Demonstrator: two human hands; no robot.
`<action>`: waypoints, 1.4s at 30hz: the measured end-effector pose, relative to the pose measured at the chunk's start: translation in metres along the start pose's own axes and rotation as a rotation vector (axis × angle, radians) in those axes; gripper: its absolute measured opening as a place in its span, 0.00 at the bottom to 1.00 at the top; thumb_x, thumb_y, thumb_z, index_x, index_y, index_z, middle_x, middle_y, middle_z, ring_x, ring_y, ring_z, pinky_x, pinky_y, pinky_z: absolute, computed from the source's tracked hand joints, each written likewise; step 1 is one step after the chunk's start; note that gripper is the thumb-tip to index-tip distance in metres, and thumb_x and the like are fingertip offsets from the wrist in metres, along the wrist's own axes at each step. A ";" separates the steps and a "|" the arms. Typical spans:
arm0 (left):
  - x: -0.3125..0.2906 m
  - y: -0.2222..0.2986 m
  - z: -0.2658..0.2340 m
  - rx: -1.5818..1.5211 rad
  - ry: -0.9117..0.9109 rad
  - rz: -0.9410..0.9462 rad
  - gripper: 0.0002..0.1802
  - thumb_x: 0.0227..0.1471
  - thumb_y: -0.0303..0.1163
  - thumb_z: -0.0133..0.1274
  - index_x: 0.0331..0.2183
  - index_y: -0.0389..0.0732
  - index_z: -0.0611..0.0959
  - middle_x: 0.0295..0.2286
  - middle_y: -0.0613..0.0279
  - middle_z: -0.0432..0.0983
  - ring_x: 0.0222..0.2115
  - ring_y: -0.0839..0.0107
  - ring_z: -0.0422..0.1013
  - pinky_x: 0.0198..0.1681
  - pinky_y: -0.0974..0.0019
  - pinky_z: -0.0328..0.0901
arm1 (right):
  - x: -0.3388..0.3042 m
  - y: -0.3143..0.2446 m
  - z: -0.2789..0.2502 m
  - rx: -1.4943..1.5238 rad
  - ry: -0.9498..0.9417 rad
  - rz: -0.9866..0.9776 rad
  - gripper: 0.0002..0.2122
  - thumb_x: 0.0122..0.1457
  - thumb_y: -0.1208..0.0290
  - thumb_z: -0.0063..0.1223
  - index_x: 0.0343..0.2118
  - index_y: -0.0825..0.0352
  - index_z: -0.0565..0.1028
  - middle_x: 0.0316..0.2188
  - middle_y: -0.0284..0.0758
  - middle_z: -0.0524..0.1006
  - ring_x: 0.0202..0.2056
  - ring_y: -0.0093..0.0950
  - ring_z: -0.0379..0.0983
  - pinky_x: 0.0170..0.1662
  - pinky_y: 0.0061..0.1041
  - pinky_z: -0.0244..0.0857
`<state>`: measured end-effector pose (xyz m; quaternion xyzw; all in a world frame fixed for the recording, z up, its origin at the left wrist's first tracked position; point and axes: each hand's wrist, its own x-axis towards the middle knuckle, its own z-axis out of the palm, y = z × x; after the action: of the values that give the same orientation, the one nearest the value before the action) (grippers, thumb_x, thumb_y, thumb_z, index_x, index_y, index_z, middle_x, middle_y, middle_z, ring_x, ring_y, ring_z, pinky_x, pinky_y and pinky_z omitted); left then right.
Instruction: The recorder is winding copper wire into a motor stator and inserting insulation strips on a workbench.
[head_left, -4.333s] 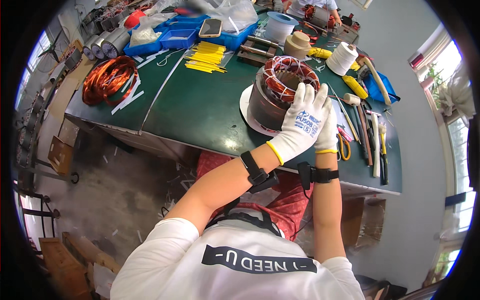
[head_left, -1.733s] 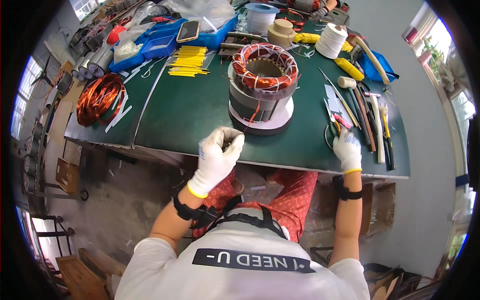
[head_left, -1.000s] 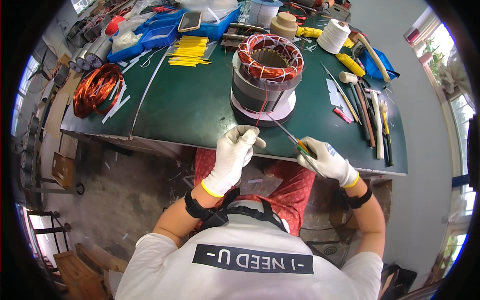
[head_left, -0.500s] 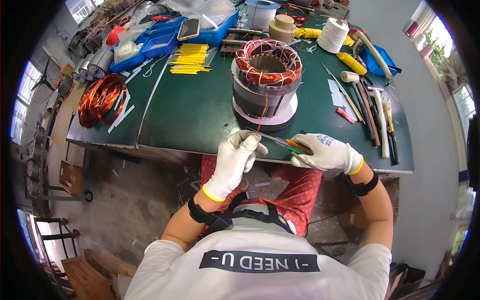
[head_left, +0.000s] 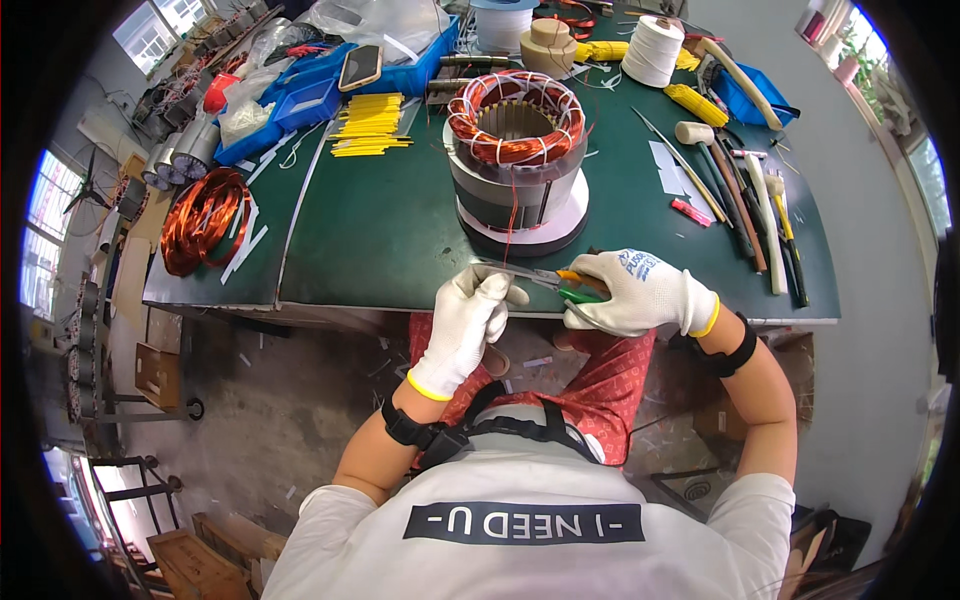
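Observation:
A motor stator (head_left: 512,190) wound with copper coils (head_left: 530,150) and white lacing stands on a round white-and-black base (head_left: 540,236) near the table's front edge. A thin red wire (head_left: 511,215) runs from it down to my gloved left hand (head_left: 465,325), whose thumb and fingers pinch its end. My gloved right hand (head_left: 640,292) grips scissors (head_left: 582,284) with orange and green handles. Their grey blades point left and reach the wire at my left fingertips. Whether the blades touch the wire, I cannot make out.
On the green table (head_left: 380,225), a copper wire coil (head_left: 205,225), yellow strips (head_left: 368,125) and a phone (head_left: 361,67) lie to the left. Mallets (head_left: 697,134) and other long-handled tools lie right. A white spool (head_left: 653,52) and blue bins (head_left: 308,103) stand farther back.
The whole view has shifted slightly, so the stator sits a little farther left and higher. The scissor blades have come farther left, across the wire at my left fingertips. Both grips stay the same.

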<state>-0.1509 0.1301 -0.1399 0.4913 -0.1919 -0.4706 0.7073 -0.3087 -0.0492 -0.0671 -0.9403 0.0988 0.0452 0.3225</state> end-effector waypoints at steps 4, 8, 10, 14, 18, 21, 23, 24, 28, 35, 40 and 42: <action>0.000 0.002 -0.003 0.034 -0.037 -0.014 0.14 0.60 0.38 0.56 0.36 0.36 0.75 0.26 0.59 0.78 0.14 0.86 0.57 0.16 0.79 0.53 | -0.004 -0.005 0.000 -0.083 -0.001 0.055 0.24 0.54 0.45 0.59 0.32 0.68 0.77 0.18 0.41 0.75 0.23 0.40 0.75 0.29 0.31 0.66; -0.001 -0.004 -0.022 0.277 -0.146 0.007 0.16 0.60 0.40 0.56 0.37 0.36 0.76 0.27 0.60 0.77 0.17 0.86 0.58 0.21 0.81 0.54 | -0.029 0.024 0.003 -0.123 0.057 0.091 0.24 0.53 0.44 0.61 0.27 0.67 0.76 0.18 0.41 0.74 0.20 0.39 0.71 0.26 0.31 0.64; 0.000 -0.009 -0.032 0.376 -0.215 0.101 0.13 0.61 0.36 0.53 0.42 0.35 0.76 0.31 0.61 0.78 0.21 0.86 0.60 0.26 0.81 0.57 | -0.048 0.055 0.000 -0.001 0.217 0.259 0.24 0.52 0.46 0.62 0.28 0.68 0.75 0.18 0.40 0.74 0.19 0.39 0.69 0.26 0.31 0.63; 0.005 0.005 -0.015 0.491 -0.350 -0.086 0.19 0.58 0.24 0.42 0.52 0.36 0.70 0.37 0.64 0.77 0.28 0.83 0.66 0.36 0.77 0.64 | -0.073 0.122 -0.008 -0.213 0.358 0.597 0.19 0.53 0.53 0.61 0.35 0.68 0.77 0.30 0.46 0.80 0.34 0.41 0.79 0.36 0.38 0.69; 0.024 0.006 0.027 0.765 -0.549 -0.022 0.36 0.58 0.26 0.40 0.66 0.37 0.52 0.38 0.59 0.77 0.32 0.77 0.69 0.42 0.70 0.66 | -0.050 0.065 0.006 -0.337 0.566 0.258 0.17 0.51 0.71 0.54 0.46 0.68 0.75 0.31 0.48 0.78 0.33 0.45 0.77 0.36 0.42 0.70; 0.031 -0.008 0.043 0.800 -0.558 0.120 0.38 0.57 0.25 0.41 0.67 0.37 0.49 0.35 0.56 0.77 0.35 0.70 0.72 0.46 0.67 0.66 | -0.040 0.024 0.024 -0.210 0.395 -0.045 0.12 0.49 0.72 0.57 0.38 0.65 0.77 0.26 0.43 0.76 0.27 0.45 0.75 0.30 0.40 0.68; 0.034 -0.007 0.061 0.834 -0.567 0.153 0.40 0.55 0.23 0.43 0.66 0.35 0.49 0.37 0.47 0.78 0.37 0.62 0.75 0.46 0.63 0.67 | -0.041 0.032 0.035 -0.337 0.483 -0.126 0.06 0.49 0.69 0.59 0.29 0.62 0.77 0.22 0.39 0.75 0.24 0.41 0.74 0.27 0.38 0.67; 0.035 -0.007 0.065 0.890 -0.565 0.188 0.40 0.54 0.23 0.43 0.66 0.35 0.49 0.38 0.43 0.78 0.38 0.58 0.76 0.46 0.62 0.67 | -0.045 0.035 0.034 -0.411 0.486 -0.108 0.04 0.48 0.69 0.60 0.26 0.62 0.77 0.22 0.37 0.75 0.24 0.39 0.74 0.27 0.37 0.67; 0.048 -0.028 0.069 1.054 -0.422 0.463 0.40 0.53 0.26 0.51 0.64 0.33 0.54 0.43 0.45 0.77 0.36 0.53 0.75 0.43 0.57 0.69 | -0.068 0.057 -0.007 -0.365 0.574 -0.002 0.03 0.48 0.70 0.59 0.24 0.61 0.78 0.23 0.36 0.76 0.23 0.37 0.73 0.29 0.33 0.67; 0.061 -0.050 0.044 1.589 -0.349 0.878 0.26 0.43 0.32 0.59 0.48 0.39 0.78 0.46 0.57 0.74 0.46 0.59 0.70 0.50 0.53 0.63 | -0.099 0.189 -0.186 -0.206 1.532 0.641 0.09 0.56 0.69 0.55 0.30 0.70 0.79 0.27 0.46 0.79 0.32 0.42 0.77 0.37 0.35 0.69; 0.059 -0.053 0.044 1.666 -0.270 0.839 0.25 0.42 0.32 0.60 0.46 0.42 0.79 0.44 0.61 0.74 0.45 0.63 0.70 0.48 0.56 0.64 | -0.074 0.306 -0.309 -0.659 1.470 0.921 0.19 0.57 0.53 0.49 0.35 0.67 0.80 0.36 0.49 0.80 0.40 0.44 0.78 0.44 0.41 0.69; 0.061 -0.054 0.045 1.628 -0.317 0.894 0.25 0.42 0.32 0.59 0.46 0.42 0.79 0.44 0.61 0.74 0.44 0.63 0.71 0.47 0.57 0.64 | -0.066 0.330 -0.336 -0.693 1.299 1.140 0.23 0.57 0.51 0.48 0.42 0.68 0.79 0.42 0.50 0.79 0.44 0.45 0.77 0.48 0.38 0.69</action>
<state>-0.1803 0.0503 -0.1788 0.6454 -0.7266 0.0621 0.2272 -0.4369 -0.5004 0.0107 -0.6343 0.6879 -0.3116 -0.1656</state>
